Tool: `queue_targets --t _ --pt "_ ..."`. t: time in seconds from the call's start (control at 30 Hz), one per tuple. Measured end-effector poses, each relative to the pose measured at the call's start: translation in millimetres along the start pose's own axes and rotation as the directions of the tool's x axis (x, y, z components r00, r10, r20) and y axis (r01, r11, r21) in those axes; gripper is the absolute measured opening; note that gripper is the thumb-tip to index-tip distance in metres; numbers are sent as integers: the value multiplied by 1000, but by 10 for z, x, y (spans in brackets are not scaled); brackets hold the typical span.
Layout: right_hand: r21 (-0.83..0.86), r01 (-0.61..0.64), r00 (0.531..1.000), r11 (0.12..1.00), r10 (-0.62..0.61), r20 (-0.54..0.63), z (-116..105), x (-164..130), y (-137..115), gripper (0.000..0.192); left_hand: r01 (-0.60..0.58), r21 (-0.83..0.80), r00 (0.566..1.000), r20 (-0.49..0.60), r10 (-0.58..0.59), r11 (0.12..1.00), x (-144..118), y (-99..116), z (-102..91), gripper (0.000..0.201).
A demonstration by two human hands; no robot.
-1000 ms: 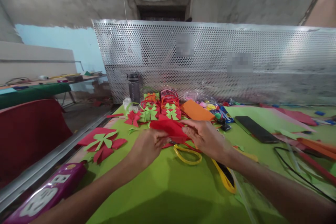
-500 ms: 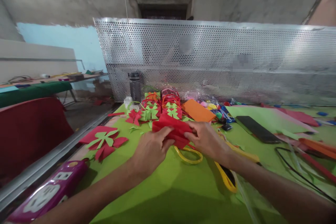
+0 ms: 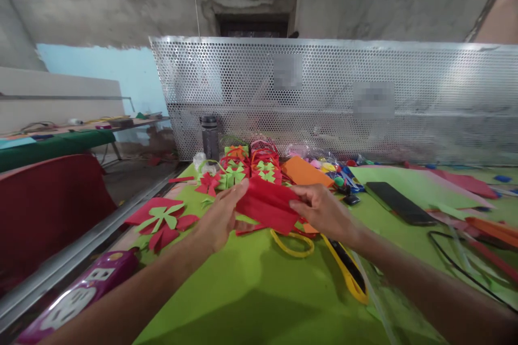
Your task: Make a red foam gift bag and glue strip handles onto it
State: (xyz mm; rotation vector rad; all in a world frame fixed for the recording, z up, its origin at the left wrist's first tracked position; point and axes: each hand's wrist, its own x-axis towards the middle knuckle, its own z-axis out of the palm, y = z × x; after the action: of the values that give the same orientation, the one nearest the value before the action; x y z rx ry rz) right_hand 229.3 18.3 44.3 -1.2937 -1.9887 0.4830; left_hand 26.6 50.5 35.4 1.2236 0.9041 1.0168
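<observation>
R hand (image 3: 324, 213) pinches the right edge of a folded red paper piece (image 3: 267, 206) – thumb on top, fingers under, a narrow grip shut on the sheet. L hand (image 3: 220, 218) is flat & open, fingers stretched out, palm pressed against the paper's left side w/o closing on it, so it props more than it holds. The paper hangs just above the green table (image 3: 251, 291), tilted, its lower left corner drooping toward the surface.

Risks, as I judge them: only one real pinch carries the piece, so if the L palm slips the fold can spring open or crease crooked. Thin paper + sideways pull btw the two hands could tear it at the R thumb.

Right under the paper lie yellow-handled scissors (image 3: 292, 242), and beside the R wrist a yellow utility knife (image 3: 348, 272) – a hand dropping down w/o looking could land on a blade or snag the handle loop. Can't tell if the knife blade is out.

Further out, finished red & green paper flowers (image 3: 246, 170) crowd the table just behind the hands; a forward sweep could knock or crush them. A bigger red-green flower (image 3: 162, 220) sits to the left near the table edge, a purple power strip (image 3: 76, 302) nearer still by the L forearm – an elbow could shove either off. A black phone (image 3: 400, 202) and a black cable (image 3: 457, 264) lie to the right, well apart from the work
</observation>
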Motion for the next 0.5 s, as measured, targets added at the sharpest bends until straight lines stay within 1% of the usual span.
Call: queue_targets --t 0.1,0.2,0.27,0.33,0.4,0.5 --pt "-126 4 999 992 -8 -32 14 -31 -76 35 77 -57 996 43 -74 995 3 -25 24 43" --pt "-192 9 998 981 -20 -56 22 -47 -116 37 71 -117 997 34 -67 991 -5 -4 37 39" --pt "-211 18 995 977 -38 -90 23 -45 -97 38 67 -135 996 67 -59 989 -10 14 36 38" --pt "-219 25 991 975 -52 -121 21 -38 -54 39 77 -115 991 115 -64 990 -13 20 28 38" --pt "-214 29 990 976 -58 -130 19 -31 -13 39 110 -86 984 147 -97 990 -11 11 18 36" --pt "-227 34 990 973 -65 -129 19 -25 -4 39 180 -82 974 156 -165 980 1 -19 11 35"
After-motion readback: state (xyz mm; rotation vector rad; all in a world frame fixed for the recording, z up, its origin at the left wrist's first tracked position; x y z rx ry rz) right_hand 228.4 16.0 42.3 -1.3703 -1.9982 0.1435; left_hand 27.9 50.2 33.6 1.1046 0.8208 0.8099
